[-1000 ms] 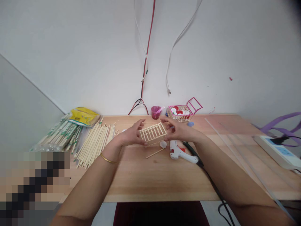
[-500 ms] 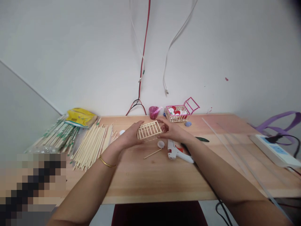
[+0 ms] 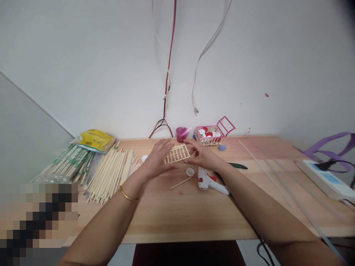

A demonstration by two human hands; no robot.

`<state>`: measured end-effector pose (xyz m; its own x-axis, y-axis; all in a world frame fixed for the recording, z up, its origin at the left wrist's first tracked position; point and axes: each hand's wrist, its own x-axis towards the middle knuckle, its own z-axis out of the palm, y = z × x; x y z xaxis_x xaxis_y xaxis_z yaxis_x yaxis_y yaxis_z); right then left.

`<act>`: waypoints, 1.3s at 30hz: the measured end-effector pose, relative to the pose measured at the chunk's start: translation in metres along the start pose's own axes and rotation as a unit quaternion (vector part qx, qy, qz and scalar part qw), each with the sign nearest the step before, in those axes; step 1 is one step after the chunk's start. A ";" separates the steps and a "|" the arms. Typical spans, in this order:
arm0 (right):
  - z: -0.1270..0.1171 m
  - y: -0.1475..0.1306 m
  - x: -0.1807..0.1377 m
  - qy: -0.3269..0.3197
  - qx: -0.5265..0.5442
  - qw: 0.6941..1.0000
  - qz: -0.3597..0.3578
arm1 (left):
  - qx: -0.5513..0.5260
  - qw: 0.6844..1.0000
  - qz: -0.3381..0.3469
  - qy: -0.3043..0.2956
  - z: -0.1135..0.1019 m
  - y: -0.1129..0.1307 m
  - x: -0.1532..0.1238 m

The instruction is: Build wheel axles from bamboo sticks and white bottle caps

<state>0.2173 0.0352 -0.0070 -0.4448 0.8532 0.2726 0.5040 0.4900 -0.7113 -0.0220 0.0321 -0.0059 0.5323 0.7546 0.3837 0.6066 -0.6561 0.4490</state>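
A small slatted basket of pale wooden sticks [image 3: 177,153] is held tilted just above the table, between both hands. My left hand [image 3: 157,160] wraps round its left end, thumb towards me, covering that end. At the other end my right hand [image 3: 200,154] grips with curled fingers and thumb. Below them lie a small white cup-like cap [image 3: 190,172] and a single wooden stick [image 3: 180,183]. A white hot glue gun [image 3: 213,184] rests under my right wrist, partly hidden by the forearm.
Loose sticks [image 3: 111,177] and bagged sticks [image 3: 66,159] lie left, beneath a yellow packet [image 3: 97,140]. At the back stand a pink cup [image 3: 181,136] and a pink-trimmed stick cart [image 3: 209,136] of red and white discs. A power strip [image 3: 327,181] is at right.
My left hand has slid to the right over the basket's left end and covers more of it. The right hand keeps its hold. The whole view has shifted slightly.
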 end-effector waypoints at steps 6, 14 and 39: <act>0.004 0.007 0.001 -0.002 0.001 1.000 0.013 | 0.072 0.997 0.016 0.001 0.007 0.011 -0.002; 0.004 0.007 0.002 0.000 -0.003 1.000 0.005 | 0.108 0.994 0.027 -0.025 0.017 0.012 -0.004; 0.009 0.000 0.001 0.034 -0.141 0.982 -0.117 | 0.045 0.996 -0.075 -0.015 -0.004 -0.006 -0.002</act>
<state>0.2105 0.0345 -0.0128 -0.5274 0.7162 0.4571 0.5830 0.6964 -0.4185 -0.0287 0.0342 -0.0060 0.4488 0.8444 0.2925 0.7301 -0.5352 0.4248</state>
